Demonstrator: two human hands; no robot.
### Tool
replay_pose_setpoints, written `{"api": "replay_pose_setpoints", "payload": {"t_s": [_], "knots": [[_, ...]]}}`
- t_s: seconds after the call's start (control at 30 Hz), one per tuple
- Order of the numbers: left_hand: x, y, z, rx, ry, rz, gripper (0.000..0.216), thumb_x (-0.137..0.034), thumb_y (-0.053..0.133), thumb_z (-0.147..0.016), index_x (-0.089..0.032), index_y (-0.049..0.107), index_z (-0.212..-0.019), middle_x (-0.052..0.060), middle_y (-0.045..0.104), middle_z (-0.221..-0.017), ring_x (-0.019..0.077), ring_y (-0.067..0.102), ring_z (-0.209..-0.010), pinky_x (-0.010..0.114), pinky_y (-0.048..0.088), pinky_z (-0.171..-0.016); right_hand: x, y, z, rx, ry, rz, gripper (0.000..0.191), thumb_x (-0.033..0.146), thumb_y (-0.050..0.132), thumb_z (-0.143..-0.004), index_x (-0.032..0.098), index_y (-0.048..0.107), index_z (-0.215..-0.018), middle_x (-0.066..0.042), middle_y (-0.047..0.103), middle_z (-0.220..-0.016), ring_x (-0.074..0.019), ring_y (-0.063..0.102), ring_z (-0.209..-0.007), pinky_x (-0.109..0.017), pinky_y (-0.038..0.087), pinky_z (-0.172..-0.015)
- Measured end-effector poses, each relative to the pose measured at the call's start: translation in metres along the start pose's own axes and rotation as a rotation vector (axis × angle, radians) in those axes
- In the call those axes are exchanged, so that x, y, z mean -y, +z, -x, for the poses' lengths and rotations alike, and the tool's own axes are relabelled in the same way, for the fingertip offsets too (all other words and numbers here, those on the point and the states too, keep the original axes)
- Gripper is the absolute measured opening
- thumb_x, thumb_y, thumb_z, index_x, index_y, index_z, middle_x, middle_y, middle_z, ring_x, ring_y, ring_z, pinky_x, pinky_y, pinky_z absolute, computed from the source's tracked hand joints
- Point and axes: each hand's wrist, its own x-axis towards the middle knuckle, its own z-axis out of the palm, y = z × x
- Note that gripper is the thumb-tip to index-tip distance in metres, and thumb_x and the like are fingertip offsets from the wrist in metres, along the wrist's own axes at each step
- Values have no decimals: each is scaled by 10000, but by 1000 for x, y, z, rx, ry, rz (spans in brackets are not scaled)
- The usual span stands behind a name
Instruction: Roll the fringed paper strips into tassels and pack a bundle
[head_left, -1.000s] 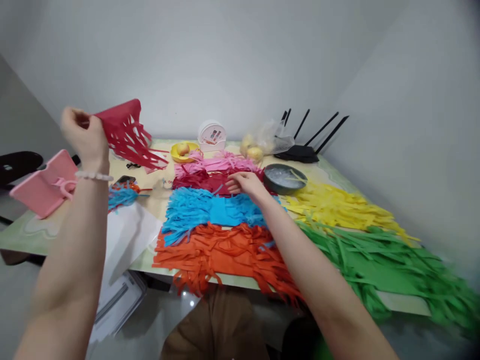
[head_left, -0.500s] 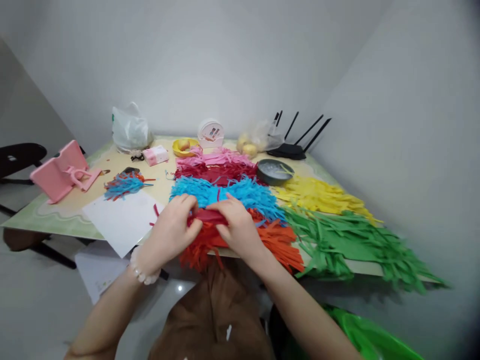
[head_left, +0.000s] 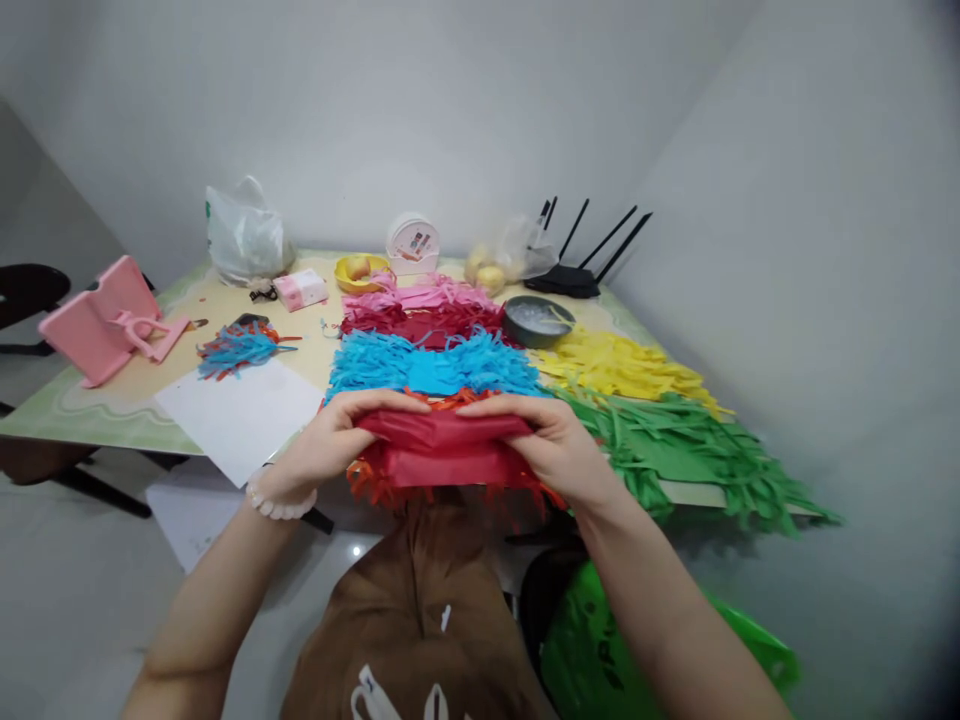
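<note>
Both hands grip a red sheet of thin, tissue-like material (head_left: 450,450) above the table's front edge. My left hand (head_left: 337,440) pinches its left end, thumb below and fingers on top. At the other end my right hand (head_left: 559,440) has the same kind of hold. The sheet sags and creases in the middle, spread between the hands. Under it lies an orange fringed bundle (head_left: 375,487), mostly covered. Just beyond are a blue fringed bundle (head_left: 439,370), a dark red one (head_left: 427,325) and a pink one (head_left: 435,293).
Yellow (head_left: 630,370) and green (head_left: 682,440) fringed bundles lie to the right; the green overhangs the edge. A dark bowl (head_left: 536,325) stands behind them, near a black router (head_left: 562,280). Leftward are white paper (head_left: 240,415), blue-orange strips (head_left: 240,348) and a pink stand (head_left: 112,325).
The red material, bunched between close-set hands before, is now spread wider and flatter. My hands have moved apart, the right one further right. The camera view has shifted slightly.
</note>
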Motion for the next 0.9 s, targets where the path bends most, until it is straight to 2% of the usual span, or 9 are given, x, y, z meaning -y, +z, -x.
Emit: {"api": "replay_pose_setpoints", "payload": {"t_s": [0.13, 0.33, 0.43, 0.53, 0.6, 0.67, 0.73, 0.8, 0.9], "knots": [[10, 0, 2, 13, 21, 125, 238, -81, 570, -772, -186, 780, -811, 48, 709, -913, 125, 632, -750, 229, 506, -674, -3, 0, 2, -19, -44, -98, 338, 53, 566, -788, 269, 824, -817, -27, 743, -876, -161, 672, -803, -268, 511, -730], [1, -9, 1, 169, 137, 16, 253, -105, 558, -847, -193, 784, -772, 66, 658, -1012, 160, 628, -883, 287, 496, -835, -6, -5, -1, 2, -48, -132, 328, 54, 588, -780, 278, 826, -756, -39, 716, -896, -170, 663, -810, -293, 517, -726], [-10, -18, 2, 275, 126, -73, 155, -178, 616, -851, -189, 756, -918, 84, 637, -1152, 218, 607, -1053, 327, 461, -960, -7, -6, -2, -4, -98, -83, 416, 3, 527, -762, 295, 823, -772, -23, 707, -911, -156, 663, -836, -277, 514, -749], [-17, -21, -1, 366, 83, -24, 471, -348, 699, -819, -217, 603, -1261, 105, 591, -1292, 269, 550, -1200, 346, 449, -1001, -6, -7, -2, 17, -157, 43, 466, -23, 482, -755, 289, 824, -807, -23, 703, -941, -150, 665, -875, -266, 511, -776], [-19, -17, -6, 360, 1, -11, 551, -451, 666, -837, -205, 551, -1316, 106, 618, -1246, 252, 591, -1121, 315, 490, -912, -4, -7, -3, 52, -198, 115, 462, -22, 476, -763, 278, 822, -823, -26, 697, -962, -148, 668, -887, -266, 509, -796], [-18, -10, -12, 326, -111, -110, 431, -484, 625, -861, -156, 652, -1138, 74, 679, -1007, 193, 625, -866, 252, 493, -717, -2, -9, -4, 87, -234, 162, 442, -15, 480, -779, 269, 817, -815, -27, 691, -975, -142, 671, -885, -260, 508, -807], [-17, -4, -16, 285, -166, -251, 360, -478, 618, -866, -125, 691, -880, 22, 640, -755, 128, 537, -639, 216, 408, -561, -1, -14, -5, 142, -240, 188, 419, 3, 489, -804, 268, 810, -848, -27, 692, -1006, -146, 674, -919, -260, 505, -835], [-17, -1, -18, 248, -146, -347, 373, -466, 608, -870, -121, 667, -742, -7, 582, -645, 103, 469, -568, 211, 347, -515, 2, -20, -7, 250, -185, 193, 401, 62, 537, -828, 281, 770, -1070, -38, 691, -1142, -181, 656, -1060, -288, 489, -923], [-19, 0, -18, 224, -99, -422, 352, -424, 588, -884, -126, 652, -708, -12, 576, -624, 107, 481, -574, 213, 341, -526, 6, -26, -11, 379, -3, 111, 588, 275, 619, -867, 257, 501, -1442, -84, 632, -1340, -246, 590, -1226, -352, 470, -995]]}}
